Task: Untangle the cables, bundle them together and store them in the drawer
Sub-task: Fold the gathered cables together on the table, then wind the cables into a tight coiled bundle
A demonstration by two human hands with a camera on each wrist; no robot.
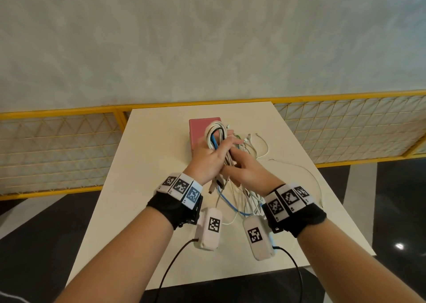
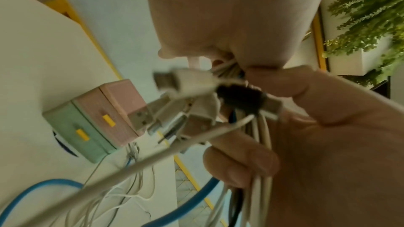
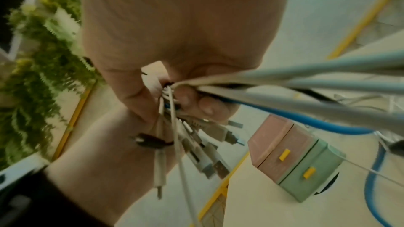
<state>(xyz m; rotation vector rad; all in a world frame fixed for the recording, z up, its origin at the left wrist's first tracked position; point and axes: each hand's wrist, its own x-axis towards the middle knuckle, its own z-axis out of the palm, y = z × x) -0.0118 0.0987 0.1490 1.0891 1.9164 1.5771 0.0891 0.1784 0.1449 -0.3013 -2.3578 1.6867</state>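
Cables (image 1: 216,139) sit bunched above the table (image 1: 161,164), near the drawer box (image 1: 198,129). Left hand (image 1: 208,157) grips the bundle; right hand (image 1: 247,171) pinches strands. We should keep plugs (image 2: 142,118) level & gather trailing loops w/o yanking.

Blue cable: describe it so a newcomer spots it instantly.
On the cream table, in front of the small pink-and-green drawer box, both hands grip a bundle of cables. The thick blue cable runs through that bundle and loops onto the tabletop; its neighbours are white or black.
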